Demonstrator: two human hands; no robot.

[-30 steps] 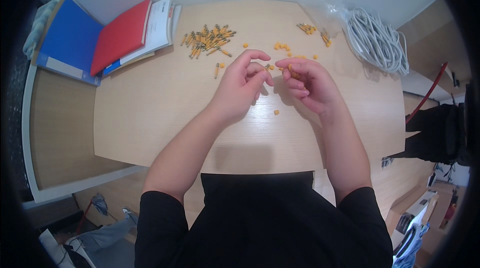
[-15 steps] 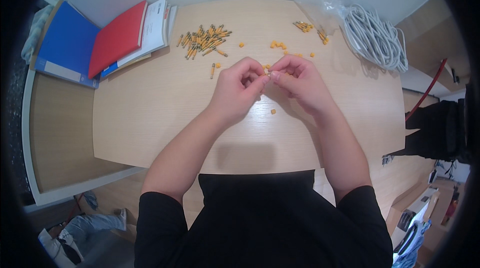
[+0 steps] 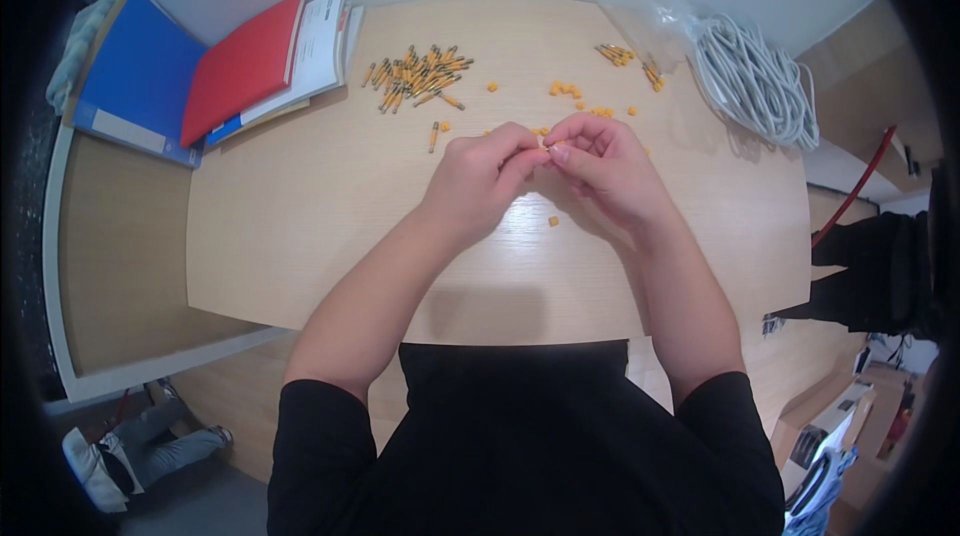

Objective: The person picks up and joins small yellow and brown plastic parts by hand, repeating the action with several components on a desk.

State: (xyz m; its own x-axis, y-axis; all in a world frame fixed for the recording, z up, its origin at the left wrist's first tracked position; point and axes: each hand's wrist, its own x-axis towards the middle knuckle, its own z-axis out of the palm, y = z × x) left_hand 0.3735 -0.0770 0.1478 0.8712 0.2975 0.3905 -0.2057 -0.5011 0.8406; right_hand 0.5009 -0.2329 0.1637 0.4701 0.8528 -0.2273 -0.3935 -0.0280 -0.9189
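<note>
Over the middle of the table (image 3: 300,216), my left hand (image 3: 487,171) and my right hand (image 3: 605,171) meet at their fingertips. Both are closed in a pinch around one tiny piece, mostly hidden by the fingers, with a bit of yellow showing. Behind them lie several small yellow blocks (image 3: 565,89), some partly covered by the fingers. One yellow block (image 3: 553,221) sits nearer to me, below the hands. A heap of thin orange rods with dark metallic ends (image 3: 420,76) lies farther left. A single rod (image 3: 433,137) rests beside another yellow block (image 3: 446,126).
Several more rods (image 3: 615,55) lie at the back right, near a clear plastic bag (image 3: 668,6) and a coiled grey cable (image 3: 755,86). A blue binder (image 3: 135,66), a red folder (image 3: 243,66) and papers stand at the left. Another person (image 3: 150,451) is at lower left.
The view has shifted slightly. My hands stay together, with the left fingers now closer around the tiny piece. The person at lower left has changed position.
</note>
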